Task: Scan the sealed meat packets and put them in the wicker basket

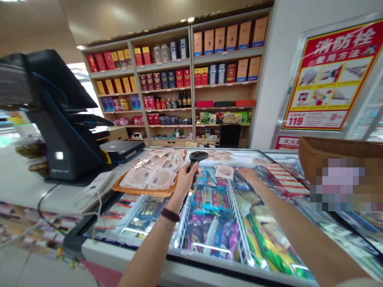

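Note:
My left hand (184,180) is shut around the grip of a black handheld barcode scanner (197,158), which points ahead over a glass-topped chest freezer (197,258). Just left of that hand sits a wicker tray (143,192) piled with flat, pale pink sealed packets (155,171). My right hand (250,177) is stretched out over the freezer with its fingers apart, holding nothing. A small pale packet (224,172) lies a little to its left. Colourful wrapped goods (209,223) fill the freezer below, split by a white wire divider (236,217).
A black point-of-sale terminal (60,123) stands on a white counter (38,191) at the left, with cables hanging off the edge. Shelves of boxed and bottled goods (191,79) fill the back wall. A blurred cardboard box (338,175) intrudes at the right, below a red-and-yellow fire hydrant poster (329,75).

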The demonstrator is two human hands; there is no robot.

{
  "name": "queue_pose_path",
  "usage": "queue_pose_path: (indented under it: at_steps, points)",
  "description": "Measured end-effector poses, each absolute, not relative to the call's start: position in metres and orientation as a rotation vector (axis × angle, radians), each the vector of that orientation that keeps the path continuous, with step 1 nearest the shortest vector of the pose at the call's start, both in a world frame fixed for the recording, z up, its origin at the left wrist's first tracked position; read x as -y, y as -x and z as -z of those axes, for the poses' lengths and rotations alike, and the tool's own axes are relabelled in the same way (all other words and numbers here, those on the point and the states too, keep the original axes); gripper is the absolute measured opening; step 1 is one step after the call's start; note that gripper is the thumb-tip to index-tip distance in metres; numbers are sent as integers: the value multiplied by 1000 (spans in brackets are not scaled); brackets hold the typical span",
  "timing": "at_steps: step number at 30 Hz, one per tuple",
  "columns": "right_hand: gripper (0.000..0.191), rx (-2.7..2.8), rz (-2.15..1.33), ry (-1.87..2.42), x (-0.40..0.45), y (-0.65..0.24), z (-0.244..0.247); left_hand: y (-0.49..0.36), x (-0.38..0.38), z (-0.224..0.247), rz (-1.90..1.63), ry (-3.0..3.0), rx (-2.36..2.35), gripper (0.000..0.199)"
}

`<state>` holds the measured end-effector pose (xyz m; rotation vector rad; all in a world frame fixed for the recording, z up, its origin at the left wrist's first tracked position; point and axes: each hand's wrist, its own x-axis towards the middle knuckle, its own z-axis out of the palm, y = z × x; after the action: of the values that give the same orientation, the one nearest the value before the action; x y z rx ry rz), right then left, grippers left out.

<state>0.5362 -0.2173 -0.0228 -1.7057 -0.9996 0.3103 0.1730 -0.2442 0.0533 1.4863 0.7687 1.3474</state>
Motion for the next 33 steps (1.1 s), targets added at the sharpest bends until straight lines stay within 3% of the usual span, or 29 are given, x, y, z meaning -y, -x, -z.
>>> queue_pose_path:
  at_steps: [5, 11, 15, 25, 33]
  points:
    - [24, 976, -226, 1867, 224, -509, 35, -214, 249, -16, -1197, -1440, -782, 75]
    - [52, 1055, -183, 1928, 206, -503, 35, -217, 250, 10, -1115, -1459, -801, 77]
    - [55, 1245, -186, 1972, 195, -509, 29, -218, 248, 14, -1109, -1450, -795, 76]
    - [54, 883, -536, 1385, 218, -502, 33, -230, 252, 23, -1081, -1559, -812, 72]
    - [44, 699, -577, 1286, 231, -486, 36, -228, 258, 16, -1069, -1583, -789, 74]
